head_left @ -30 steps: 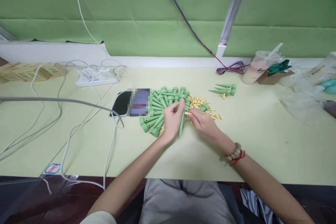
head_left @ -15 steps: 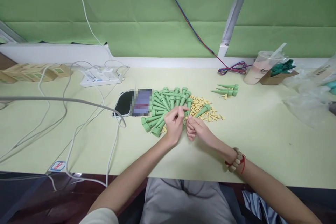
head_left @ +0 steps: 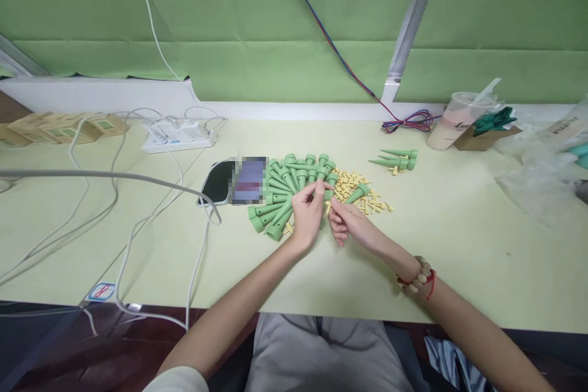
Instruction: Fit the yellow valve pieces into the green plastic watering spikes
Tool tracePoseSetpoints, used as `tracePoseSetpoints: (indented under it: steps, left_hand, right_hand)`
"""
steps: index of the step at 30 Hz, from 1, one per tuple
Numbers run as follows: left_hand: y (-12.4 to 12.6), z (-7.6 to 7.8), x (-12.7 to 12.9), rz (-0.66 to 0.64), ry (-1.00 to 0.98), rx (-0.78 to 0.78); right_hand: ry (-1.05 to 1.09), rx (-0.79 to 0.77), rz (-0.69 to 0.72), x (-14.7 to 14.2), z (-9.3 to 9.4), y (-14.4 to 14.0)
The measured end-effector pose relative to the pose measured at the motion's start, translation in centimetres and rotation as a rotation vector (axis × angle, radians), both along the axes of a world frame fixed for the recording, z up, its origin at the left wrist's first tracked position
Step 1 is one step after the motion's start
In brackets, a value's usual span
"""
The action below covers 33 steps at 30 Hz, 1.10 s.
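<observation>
Over the front of a pile of green plastic plant-watering spikes (head_left: 279, 211), my left hand (head_left: 307, 214) is closed around one green spike, with most of it hidden by the fingers. My right hand (head_left: 351, 225) is close beside it on the right, thumb and forefinger pinched together. At those fingertips, between the two hands, a small yellow peg (head_left: 327, 207) shows. Behind the right hand lies a heap of small yellow pegs (head_left: 351, 182), with a single green spike (head_left: 357, 193) resting across it.
Two phones, one dark-screened (head_left: 218, 182), lie left of the pile. Several spikes (head_left: 399, 160) lie apart at the back right. Farther right stand a drink cup (head_left: 452, 122), a small carton (head_left: 482, 139) and a plastic bag (head_left: 528, 184). White cables and a power strip (head_left: 179, 136) occupy the left.
Both hands have shifted slightly to the right. The left forefinger and thumb have changed position over the held spike, and the yellow peg between the hands shows more clearly.
</observation>
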<state>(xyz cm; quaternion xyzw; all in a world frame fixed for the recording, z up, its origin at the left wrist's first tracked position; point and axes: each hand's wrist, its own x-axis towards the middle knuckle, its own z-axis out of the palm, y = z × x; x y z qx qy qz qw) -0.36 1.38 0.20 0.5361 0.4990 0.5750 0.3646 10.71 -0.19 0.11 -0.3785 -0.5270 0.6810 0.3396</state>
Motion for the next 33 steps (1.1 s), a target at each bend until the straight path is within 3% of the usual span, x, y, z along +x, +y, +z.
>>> tracePoseSetpoints:
  steps: [4, 8, 11, 14, 19, 23, 26, 29, 33]
  left_hand:
    - [0.6, 0.0, 0.1, -0.089, -0.154, -0.185]
    - [0.9, -0.2, -0.2, -0.021, -0.153, -0.18]
    - [0.8, -0.1, -0.2, -0.032, -0.174, -0.237]
    - [0.6, 0.0, 0.0, -0.08, -0.194, -0.296]
    - [0.9, 0.0, -0.2, -0.055, -0.216, -0.343]
    - [0.8, 0.2, -0.2, -0.105, -0.191, -0.377]
    - [0.4, 0.3, 0.0, -0.099, -0.141, -0.303]
    - [0.0, 0.1, 0.2, -0.076, -0.093, -0.2]
    - [-0.3, -0.1, 0.3, -0.042, -0.057, -0.141]
  right_hand:
    - [-0.562, 0.592, -0.249, 0.9, 0.0, 0.3]
    - [-0.809, 1.06, -0.223, 1.3, -0.4, 0.7]
    - [-0.905, 1.266, -0.241, 1.3, -0.8, 1.0]
    - [-0.927, 1.327, -0.241, 1.3, -0.9, 1.1]
    - [-0.896, 1.272, -0.134, 1.5, -0.8, 1.2]
    - [-0.943, 1.31, -0.184, 1.4, -1.1, 1.2]
    - [-0.886, 1.202, -0.253, 1.0, -1.3, 0.9]
    - [-0.631, 0.834, -0.289, 0.4, -1.3, 0.5]
    - [-0.141, 0.155, -0.153, -0.1, -0.7, 0.3]
